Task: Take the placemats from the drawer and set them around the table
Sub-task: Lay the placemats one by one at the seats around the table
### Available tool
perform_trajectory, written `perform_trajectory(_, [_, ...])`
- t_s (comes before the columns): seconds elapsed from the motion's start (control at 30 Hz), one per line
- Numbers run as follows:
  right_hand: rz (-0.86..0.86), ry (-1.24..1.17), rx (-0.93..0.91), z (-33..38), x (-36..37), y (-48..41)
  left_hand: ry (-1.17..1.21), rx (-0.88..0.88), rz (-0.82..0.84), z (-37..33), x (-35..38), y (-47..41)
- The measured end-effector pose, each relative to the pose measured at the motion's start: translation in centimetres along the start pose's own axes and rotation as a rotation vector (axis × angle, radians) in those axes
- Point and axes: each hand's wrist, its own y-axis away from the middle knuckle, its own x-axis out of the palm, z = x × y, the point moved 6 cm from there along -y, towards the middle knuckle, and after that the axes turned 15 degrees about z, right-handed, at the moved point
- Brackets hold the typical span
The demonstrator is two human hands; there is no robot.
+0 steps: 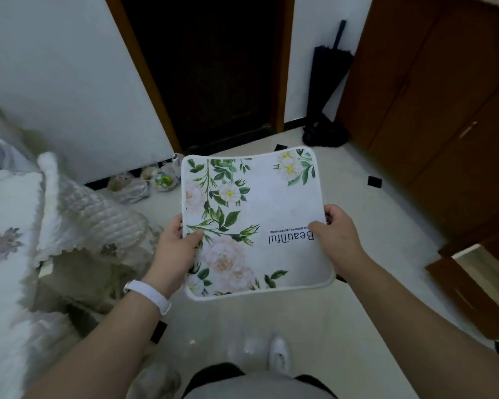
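Note:
A white placemat (260, 203) with green leaves, pale flowers and the word "Beautiful" is held flat in front of me above the floor. My left hand (175, 249) grips its left edge, thumb on top. My right hand (339, 240) grips its right edge, thumb over the printed word. A white band sits on my left wrist. An open brown drawer (473, 289) sticks out at the lower right. The table (6, 226), under a white flowered cloth, fills the left edge.
A chair (98, 214) with a ribbed pale cover stands beside the table. Brown cabinets (444, 110) line the right wall. A black umbrella (329, 82) leans in the corner by a dark doorway. Small bags (144, 182) lie at the wall's foot.

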Motion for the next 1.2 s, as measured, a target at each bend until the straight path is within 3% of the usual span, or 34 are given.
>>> perform_trajectory(0.43, [0.245, 0.066, -0.062, 6.8, 9.6, -13.9, 0.038, 0.007, -0.247, -2.3, -9.0, -5.9])
perform_trajectory(0.67, [0.256, 0.16, -0.063, 11.6, 15.4, -23.1, 0.134, 0.029, -0.293, -2.0, -15.4, -14.4])
perform_trajectory(0.9, [0.243, 0.243, -0.141, 20.2, 21.3, -31.3, 0.131, 0.099, -0.298, -7.1, -23.1, -23.0])
perform_trajectory(1.2, [0.383, 0.279, -0.201, 25.1, 30.9, -38.5, 0.158, 0.122, -0.439, -9.6, -32.3, -25.6])
